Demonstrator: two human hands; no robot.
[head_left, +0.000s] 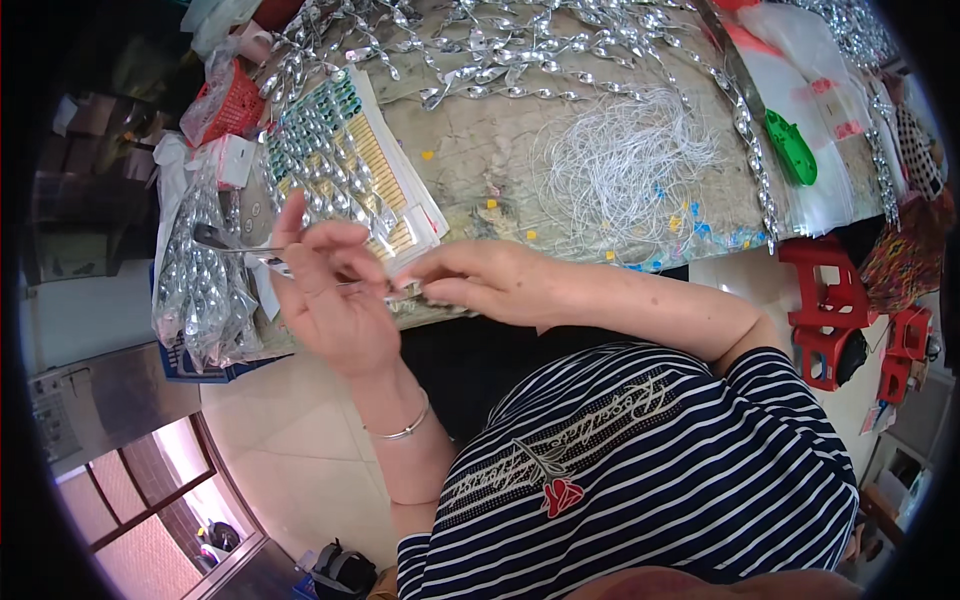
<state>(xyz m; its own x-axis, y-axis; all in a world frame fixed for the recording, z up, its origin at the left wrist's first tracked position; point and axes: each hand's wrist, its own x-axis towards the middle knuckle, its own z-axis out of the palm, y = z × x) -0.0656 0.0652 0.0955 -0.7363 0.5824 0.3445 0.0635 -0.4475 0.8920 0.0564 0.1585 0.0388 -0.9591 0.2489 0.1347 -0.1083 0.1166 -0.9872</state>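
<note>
Silvery piece (221,240) points left, long axis nearly level; hands (340,315) half-curled, what they pinch unclear.

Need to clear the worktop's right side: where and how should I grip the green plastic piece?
Probably pinch the green plastic piece across its long edges at mid-length, coming from above: it's elongated, narrow crosswise and lies on pale plastic sheeting, which a low approach might drag.

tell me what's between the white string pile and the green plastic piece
In the head view, a silver twisted strand lies between the white string pile and the green plastic piece, plus some stained table covering.
</note>
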